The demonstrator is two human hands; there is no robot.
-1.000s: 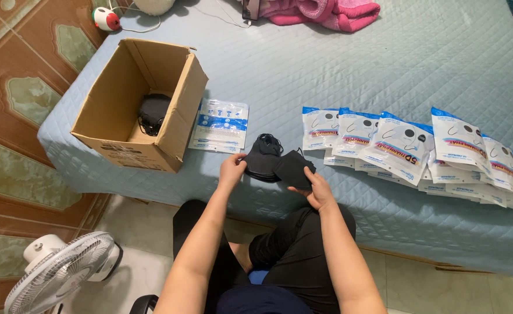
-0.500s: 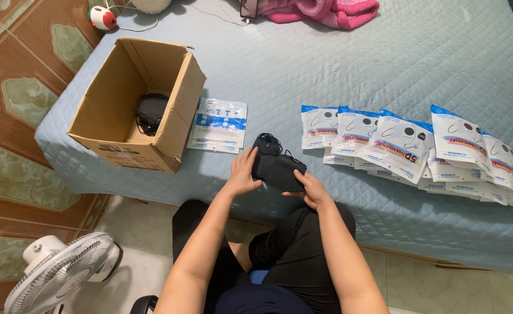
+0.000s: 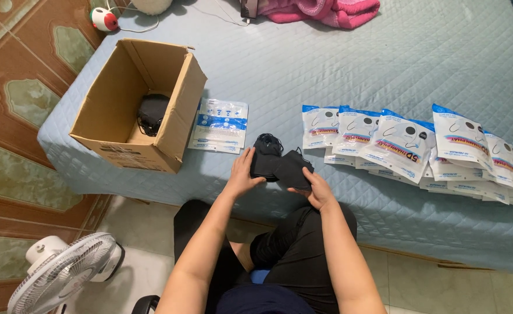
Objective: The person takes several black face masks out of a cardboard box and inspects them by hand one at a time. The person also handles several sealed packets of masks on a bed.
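**A:** What lies nearest?

**B:** Nearest are the person's dark-clad legs, seated at the near edge of the bed. To the near left a white fan stands on the floor.

**A:** And the hands?

**B:** Both are at the bed's near edge, on a small stack of black face masks. The left hand closes on the stack's left side, thumb on top. The right hand pinches the right near corner, fingers curled beneath it. The masks sit between the two hands, low over the quilted blue cover; whether they touch it cannot be told.

**A:** What is beside them?

**B:** Just left and a little farther lies a flat white-and-blue packet. Left of that stands an open cardboard box, flaps up, with more black masks heaped inside on its floor.

**A:** And to the right?

**B:** A row of sealed white-and-blue mask packets overlaps in a line running toward the bed's right edge, near the stack but apart from it.

**A:** Farther back?

**B:** At the far edge lies a pink cloth, and at the far left a small round white-and-red object with a cord.
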